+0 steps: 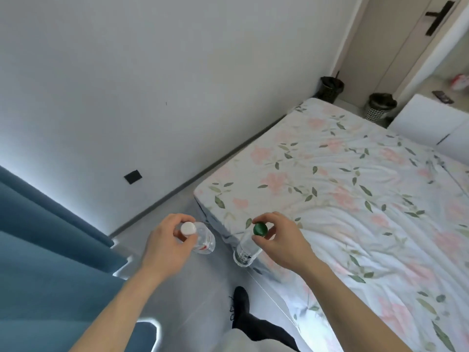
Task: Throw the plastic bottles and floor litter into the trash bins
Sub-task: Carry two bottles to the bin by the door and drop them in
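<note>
**Two bottles held at the neck, bins at the far end of the room**

The person stands in the narrow strip of grey floor point(193, 283) between a blue curtain point(45, 245) and a bed point(355, 199) covered by a floral sheet. Both arms reach forward, each hand carrying a clear plastic bottle from above.

The left hand point(167, 247) is closed around the neck of the white-capped bottle point(203, 238); thumb and fingers pinch just below the white cap point(188, 228), and the body hangs down over the floor, tilted slightly to the right. A red mark shows on its label.

The right hand point(281, 242) grips the green-capped bottle point(245, 251) in the same way, fingertips curled around the green cap point(260, 229). This bottle hangs beside the near corner of the mattress, its base lower left of the cap. The two bottles are near each other but apart.

Two trash bins stand well away, past the far end of the bed. The dark bin point(331, 88) sits against the white wall point(152, 85), by the door frame. The patterned bin point(380, 106), with a dark liner, stands to its right, in front of the door point(396, 41) and just beside a white cabinet point(429, 118).

One dark shoe point(240, 303) and trouser leg show on the floor below the hands.
</note>
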`<state>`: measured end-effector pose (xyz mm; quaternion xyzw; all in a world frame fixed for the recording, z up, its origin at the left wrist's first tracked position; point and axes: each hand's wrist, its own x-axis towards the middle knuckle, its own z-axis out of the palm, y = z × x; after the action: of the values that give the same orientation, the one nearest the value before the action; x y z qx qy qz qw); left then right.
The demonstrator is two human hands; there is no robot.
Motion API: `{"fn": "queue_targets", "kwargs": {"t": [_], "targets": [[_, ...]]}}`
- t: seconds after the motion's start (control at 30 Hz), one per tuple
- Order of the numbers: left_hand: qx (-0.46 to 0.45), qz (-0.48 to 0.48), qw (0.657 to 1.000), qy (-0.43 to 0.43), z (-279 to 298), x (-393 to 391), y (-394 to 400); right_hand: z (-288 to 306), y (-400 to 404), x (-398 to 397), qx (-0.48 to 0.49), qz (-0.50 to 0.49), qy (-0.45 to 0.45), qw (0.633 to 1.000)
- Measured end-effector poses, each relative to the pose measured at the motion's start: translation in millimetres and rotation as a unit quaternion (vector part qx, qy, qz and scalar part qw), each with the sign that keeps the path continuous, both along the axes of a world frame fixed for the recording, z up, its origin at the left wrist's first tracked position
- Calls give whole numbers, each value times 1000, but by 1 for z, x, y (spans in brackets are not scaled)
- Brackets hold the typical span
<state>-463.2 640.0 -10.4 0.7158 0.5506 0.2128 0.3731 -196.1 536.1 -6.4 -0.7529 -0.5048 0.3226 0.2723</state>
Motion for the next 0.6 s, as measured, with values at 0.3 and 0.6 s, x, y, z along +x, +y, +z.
{"fn": "queue_targets", "kwargs": {"t": [0.3, 0.6], "targets": [[4, 141, 990, -7, 24, -43, 113, 5, 194, -19, 10, 135, -1, 991], [-4, 160, 987, -9, 18, -92, 249, 7, 357, -67, 8, 178, -6, 984]]}}
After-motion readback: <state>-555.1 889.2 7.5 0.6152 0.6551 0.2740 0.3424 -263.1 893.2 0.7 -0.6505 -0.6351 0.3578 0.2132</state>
